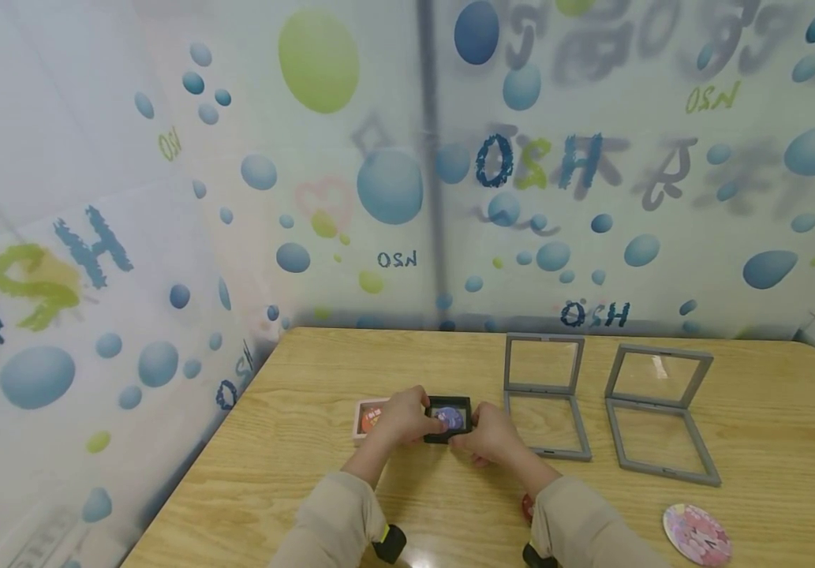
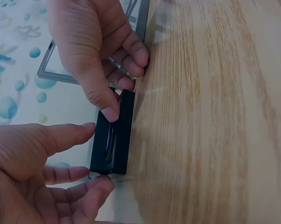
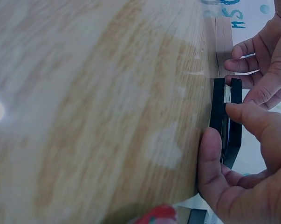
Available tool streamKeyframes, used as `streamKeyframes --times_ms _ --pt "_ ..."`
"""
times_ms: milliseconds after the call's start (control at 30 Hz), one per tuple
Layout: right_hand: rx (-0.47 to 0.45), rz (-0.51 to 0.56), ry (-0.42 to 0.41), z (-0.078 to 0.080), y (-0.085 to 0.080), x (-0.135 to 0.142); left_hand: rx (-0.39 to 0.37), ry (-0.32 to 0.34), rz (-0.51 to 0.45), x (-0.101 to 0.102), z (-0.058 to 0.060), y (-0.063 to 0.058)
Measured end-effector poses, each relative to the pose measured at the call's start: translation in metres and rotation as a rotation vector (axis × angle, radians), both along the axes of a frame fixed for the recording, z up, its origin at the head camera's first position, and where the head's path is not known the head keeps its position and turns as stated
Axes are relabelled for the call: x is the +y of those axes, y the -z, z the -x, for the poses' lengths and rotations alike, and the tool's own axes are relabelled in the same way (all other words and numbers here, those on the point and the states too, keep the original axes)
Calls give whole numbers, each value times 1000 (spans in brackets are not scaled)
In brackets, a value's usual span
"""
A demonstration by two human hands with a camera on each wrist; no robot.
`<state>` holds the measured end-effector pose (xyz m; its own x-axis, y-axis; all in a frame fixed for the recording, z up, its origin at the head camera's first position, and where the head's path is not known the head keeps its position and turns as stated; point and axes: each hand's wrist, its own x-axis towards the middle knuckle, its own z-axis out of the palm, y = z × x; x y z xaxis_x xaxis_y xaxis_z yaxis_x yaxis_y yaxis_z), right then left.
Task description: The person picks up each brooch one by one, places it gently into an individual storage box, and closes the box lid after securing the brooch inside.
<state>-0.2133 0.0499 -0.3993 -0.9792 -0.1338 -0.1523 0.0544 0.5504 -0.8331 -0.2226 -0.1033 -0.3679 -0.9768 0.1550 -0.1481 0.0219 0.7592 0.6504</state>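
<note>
A small black display frame (image 1: 448, 401) sits on the table between both hands, a round blue-purple badge (image 1: 452, 418) showing inside it. Its two halves stand slightly apart in the right wrist view. My left hand (image 1: 403, 416) holds the left end, thumb at the front and fingers around the edge. My right hand (image 1: 495, 434) grips the right end, its thumb (image 3: 245, 114) at the gap between the halves. Just left, partly behind my left hand, lies a pale pink frame (image 1: 357, 424) with an orange badge (image 1: 370, 418) in it.
Two larger grey frames stand opened on the right, a nearer-to-hand one (image 1: 581, 430) and a farther one (image 1: 703, 450). A pink illustrated round badge (image 1: 697, 535) lies at the front right. A red badge (image 1: 527, 507) shows partly beside my right sleeve. A patterned curtain borders the table.
</note>
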Motion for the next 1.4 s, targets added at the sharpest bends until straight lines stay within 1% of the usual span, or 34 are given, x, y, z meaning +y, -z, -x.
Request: streamKeyframes --times_ms 200,400,567,800,1033,1400 --pt "4 20 -4 0 0 0 30 7 45 1 0 1" --pt "20 35 -12 0 1 0 78 22 85 3 3 4" --pt "25 22 -3 -1 1 0 94 35 83 5 5 6" --pt "16 29 9 0 2 -1 53 22 46 6 6 6" --pt "17 12 19 1 3 -2 7 22 16 7 7 6" --pt "22 5 20 0 2 -1 24 37 49 8 9 10"
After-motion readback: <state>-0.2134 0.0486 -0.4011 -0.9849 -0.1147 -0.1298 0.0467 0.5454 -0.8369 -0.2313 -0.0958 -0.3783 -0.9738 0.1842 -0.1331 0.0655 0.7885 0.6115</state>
